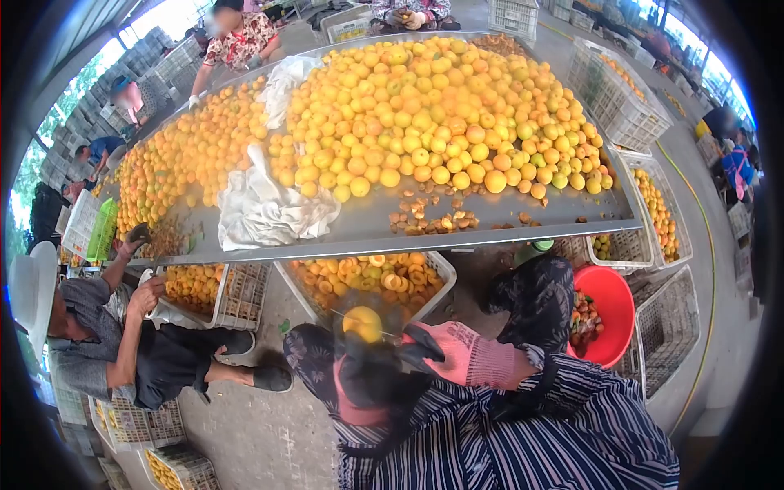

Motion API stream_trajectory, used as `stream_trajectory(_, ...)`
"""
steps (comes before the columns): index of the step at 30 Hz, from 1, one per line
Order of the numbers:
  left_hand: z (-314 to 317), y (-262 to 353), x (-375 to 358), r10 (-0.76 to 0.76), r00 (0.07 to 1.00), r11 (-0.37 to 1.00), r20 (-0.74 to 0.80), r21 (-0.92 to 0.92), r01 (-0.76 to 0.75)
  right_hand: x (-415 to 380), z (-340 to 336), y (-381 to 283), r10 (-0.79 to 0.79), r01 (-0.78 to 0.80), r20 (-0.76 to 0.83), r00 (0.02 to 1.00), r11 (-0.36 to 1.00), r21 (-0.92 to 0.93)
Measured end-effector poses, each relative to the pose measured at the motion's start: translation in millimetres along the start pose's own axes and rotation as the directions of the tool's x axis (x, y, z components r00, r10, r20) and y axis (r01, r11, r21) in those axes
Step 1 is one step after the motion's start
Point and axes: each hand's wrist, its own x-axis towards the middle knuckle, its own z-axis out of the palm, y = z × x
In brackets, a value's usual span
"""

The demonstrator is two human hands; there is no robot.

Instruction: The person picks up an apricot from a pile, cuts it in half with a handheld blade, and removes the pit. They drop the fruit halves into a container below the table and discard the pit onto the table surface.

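Note:
A yellow-orange fruit point(363, 324) is held in front of my lap by my left hand point(363, 371), which wears a dark and pink glove and is blurred. My right hand point(449, 351), in a pink glove with dark fingertips, is closed close beside the fruit; a thin tool, partly blurred, shows at its fingers. Just beyond, a crate point(445, 282) of halved orange fruit stands under the table edge. Whole fruit point(408, 114) is heaped on the metal table point(367, 224), with pits and scraps near its front edge.
White cloths point(265, 208) lie on the table. At the right are a red bucket point(625, 314) with scraps and several crates point(670, 327). A co-worker in a white hat point(33, 294) sits at the left; other people work around the far side.

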Motion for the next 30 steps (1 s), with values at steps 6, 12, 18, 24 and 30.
stream_trajectory(6,5.9,10.4,5.6,0.090,0.961,0.681,0.262,0.688,-0.251,4.8,-12.6,11.4,-0.127,0.125,0.002,0.992,0.975,0.185)
stream_trajectory(12,34.9,12.2,9.6,0.124,0.992,0.961,-0.037,0.252,-0.111,4.5,-4.4,-9.5,0.031,-0.031,-0.024,0.999,0.999,-0.009)
stream_trajectory(18,12.5,4.9,25.2,0.247,0.960,0.578,0.133,0.774,-0.256,1.1,14.3,7.6,0.015,-0.020,-0.044,0.999,0.993,-0.117)
stream_trajectory(24,31.2,3.6,27.4,0.238,0.971,0.885,0.008,0.411,-0.220,6.1,7.2,0.0,0.165,-0.161,0.003,0.986,0.964,-0.213)
stream_trajectory(30,18.0,-4.6,24.5,0.116,0.992,0.947,-0.050,0.307,-0.095,14.9,5.5,-3.4,0.145,-0.143,-0.009,0.989,0.965,-0.220)
